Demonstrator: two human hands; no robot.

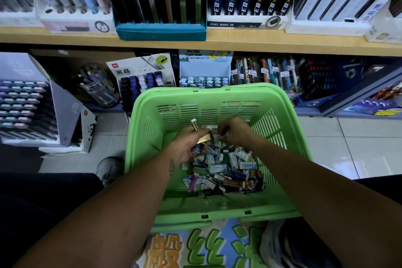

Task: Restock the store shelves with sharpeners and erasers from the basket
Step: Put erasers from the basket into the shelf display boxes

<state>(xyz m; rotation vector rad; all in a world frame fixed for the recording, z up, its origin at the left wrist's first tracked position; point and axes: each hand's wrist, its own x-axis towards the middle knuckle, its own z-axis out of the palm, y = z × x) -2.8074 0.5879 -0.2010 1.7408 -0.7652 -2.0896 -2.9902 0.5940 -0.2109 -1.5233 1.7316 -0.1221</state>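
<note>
Left hand (185, 148): grips several small packs (201, 135).
Right hand (236, 131): fingers curled on the same bundle.
Erasers (219, 167): heaped in basket (217, 93) below both hands.
Risk: overfull grip, packs may slip back.

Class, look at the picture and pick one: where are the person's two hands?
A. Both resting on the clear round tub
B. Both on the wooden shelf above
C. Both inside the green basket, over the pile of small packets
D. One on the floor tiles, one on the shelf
C: the left hand and right hand are both inside the green basket, holding small packets above the pile of packets.
</note>
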